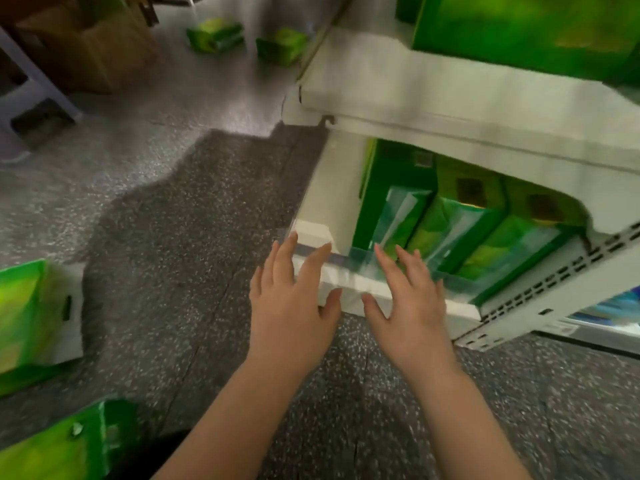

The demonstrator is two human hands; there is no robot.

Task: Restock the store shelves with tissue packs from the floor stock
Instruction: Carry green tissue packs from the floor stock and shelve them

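Note:
Several green tissue packs [450, 223] stand side by side on the low white shelf [408, 292]. My left hand [294, 303] hovers with spread straight fingers over the shelf's front left corner, holding nothing. My right hand [412, 299] is beside it, fingers spread over the shelf's front lip, fingertips at the leftmost pack. Whether either hand touches the shelf is unclear. More green packs lie on the floor: one at the left edge [24, 317], one at the bottom left [59, 445], two far back [216, 34]. The image is blurred.
An upper white shelf [433, 88] carries a large green pack [526, 29] above the low one. A cardboard box [86, 46] and a grey frame [38, 98] stand at the back left. Speckled grey floor [194, 237] spreads between me and the shelves.

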